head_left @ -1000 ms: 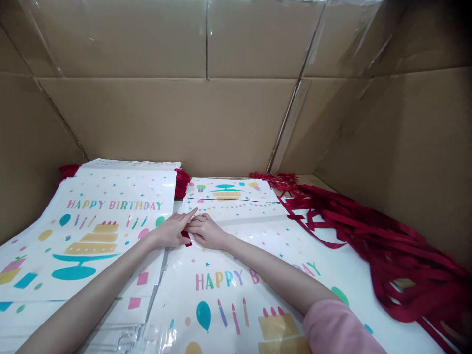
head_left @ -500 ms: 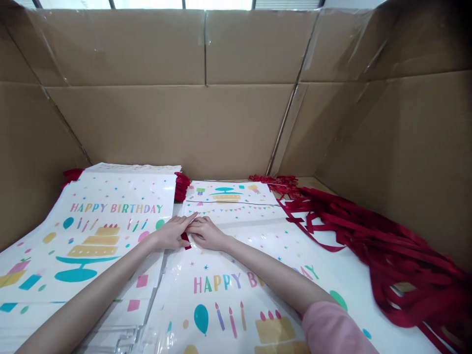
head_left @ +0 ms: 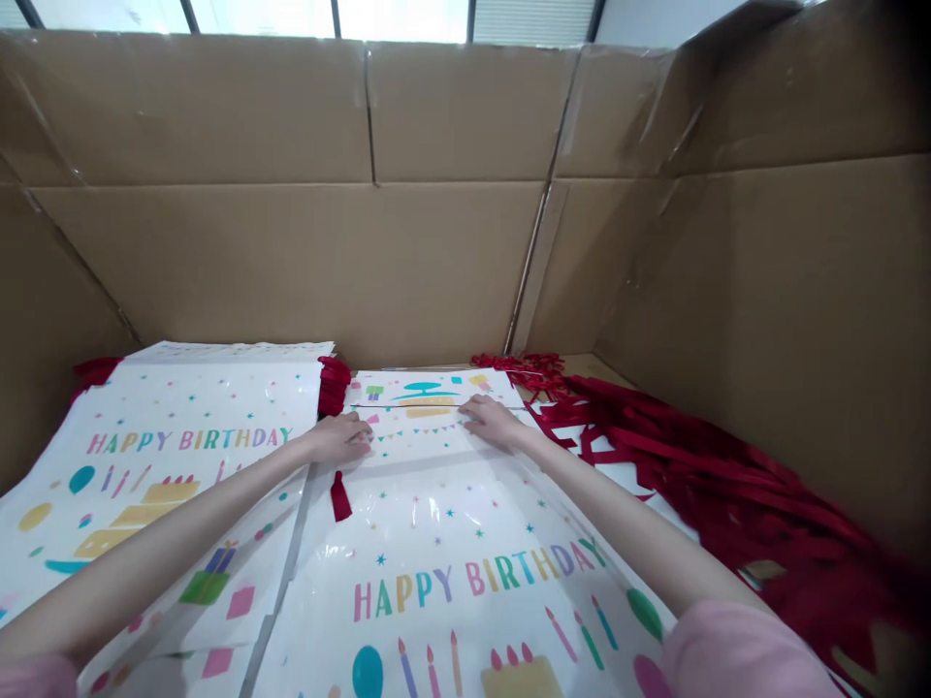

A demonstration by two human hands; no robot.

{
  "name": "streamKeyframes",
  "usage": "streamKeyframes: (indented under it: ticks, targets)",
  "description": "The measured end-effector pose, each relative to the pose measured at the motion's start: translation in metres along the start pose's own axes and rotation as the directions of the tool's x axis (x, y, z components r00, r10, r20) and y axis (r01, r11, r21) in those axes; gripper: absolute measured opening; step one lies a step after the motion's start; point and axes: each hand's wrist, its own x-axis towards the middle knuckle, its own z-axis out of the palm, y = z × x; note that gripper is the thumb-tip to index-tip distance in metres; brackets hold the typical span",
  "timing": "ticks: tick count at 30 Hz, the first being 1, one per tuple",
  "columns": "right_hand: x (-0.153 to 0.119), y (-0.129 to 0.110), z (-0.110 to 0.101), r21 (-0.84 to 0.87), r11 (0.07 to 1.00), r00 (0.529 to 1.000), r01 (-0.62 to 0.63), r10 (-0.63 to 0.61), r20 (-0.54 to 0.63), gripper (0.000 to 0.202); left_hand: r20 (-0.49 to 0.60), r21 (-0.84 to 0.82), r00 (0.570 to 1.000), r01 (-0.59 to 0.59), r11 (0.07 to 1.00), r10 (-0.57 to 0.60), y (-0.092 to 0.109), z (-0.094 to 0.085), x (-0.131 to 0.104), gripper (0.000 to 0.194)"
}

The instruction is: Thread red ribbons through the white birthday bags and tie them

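A white plastic bag (head_left: 436,543) printed "HAPPY BIRTHDAY" with candles and a cake lies flat in front of me. Its far part, a strip (head_left: 429,386) with an upside-down cake print, has a thin dark line running across it. My left hand (head_left: 340,438) rests on the bag's left edge, fingers loosely bent and apart. On the right, my right hand (head_left: 493,423) lies with its fingertips at the dark line, fingers slightly spread. A short red ribbon end (head_left: 339,496) sticks out just below my left hand. Neither hand visibly grips anything.
A stack of similar printed bags (head_left: 189,397) with a bundled red ribbon (head_left: 334,384) beside it lies to the left. Many red ribbons (head_left: 698,475) are heaped at the right. Tall cardboard walls (head_left: 305,262) enclose the back and sides.
My hands, together over the red ribbon end before, have moved apart; the right hand went right along the dark line. The ribbon end is now uncovered. The view has shifted slightly right.
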Motion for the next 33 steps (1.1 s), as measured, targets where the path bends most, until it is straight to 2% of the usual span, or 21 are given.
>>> streamKeyframes:
  ticks: [2,5,10,12,15,17,20,21,22,23,25,26,27,29,33]
  targets:
    - [0.002,0.019,-0.006,-0.015,0.998,0.998,-0.063,0.063,0.010,0.032,-0.047,0.000,0.998,0.036,0.999,-0.036,-0.006,0.004,0.016,0.045]
    - [0.009,0.032,-0.010,-0.022,0.993,0.992,-0.113,0.114,0.044,0.031,-0.098,-0.022,0.992,0.079,0.997,-0.080,-0.013,0.009,0.033,0.041]
    - [0.017,0.026,-0.017,-0.017,0.991,0.987,-0.134,0.135,0.088,0.017,-0.120,-0.067,0.991,0.057,0.996,-0.065,-0.021,0.015,0.044,0.017]
    - [0.014,0.021,-0.021,-0.008,0.992,0.989,-0.128,0.129,0.071,0.012,-0.157,-0.077,0.986,0.044,0.996,-0.056,-0.020,0.016,0.041,0.015]
    - [0.005,0.014,-0.029,-0.004,0.992,0.992,-0.125,0.125,0.002,0.016,-0.245,-0.078,0.969,0.014,0.997,-0.032,-0.014,0.015,0.031,0.011]
    - [-0.004,0.010,-0.037,-0.012,0.993,0.992,-0.117,0.116,-0.053,0.016,-0.316,-0.059,0.949,-0.024,0.998,0.004,-0.007,0.011,0.021,0.012]
    - [-0.018,0.001,-0.052,-0.028,0.997,0.991,-0.079,0.075,-0.111,0.006,-0.416,-0.006,0.906,-0.091,0.996,0.080,0.004,0.003,0.003,0.016]
    - [-0.024,-0.002,-0.057,-0.043,0.998,0.989,-0.040,0.033,-0.145,0.003,-0.471,0.042,0.873,-0.121,0.992,0.126,0.007,0.001,-0.003,0.017]
    - [-0.029,-0.006,-0.062,-0.069,0.998,0.980,0.015,-0.028,-0.198,0.005,-0.538,0.117,0.820,-0.157,0.981,0.195,0.010,-0.002,-0.009,0.017]
    - [-0.035,-0.010,-0.066,-0.107,0.991,0.958,0.079,-0.105,-0.266,0.008,-0.605,0.218,0.743,-0.192,0.957,0.287,0.013,-0.004,-0.015,0.016]
    - [-0.048,-0.017,-0.073,-0.212,0.957,0.879,0.200,-0.271,-0.393,0.013,-0.669,0.452,0.549,-0.234,0.860,0.501,0.020,-0.008,-0.027,0.014]
    - [-0.054,-0.020,-0.076,-0.262,0.934,0.838,0.241,-0.337,-0.430,0.015,-0.658,0.545,0.470,-0.241,0.803,0.588,0.023,-0.010,-0.033,0.013]
    - [-0.061,-0.023,-0.079,-0.298,0.917,0.813,0.266,-0.379,-0.442,0.017,-0.635,0.604,0.425,-0.246,0.758,0.645,0.027,-0.013,-0.039,0.013]
    - [-0.074,-0.026,-0.084,-0.337,0.891,0.797,0.304,-0.432,-0.422,0.020,-0.590,0.665,0.389,-0.262,0.699,0.707,0.034,-0.018,-0.051,0.013]
    - [-0.102,-0.029,-0.092,-0.342,0.875,0.815,0.344,-0.459,-0.354,0.021,-0.561,0.709,0.346,-0.268,0.652,0.752,0.049,-0.025,-0.075,0.014]
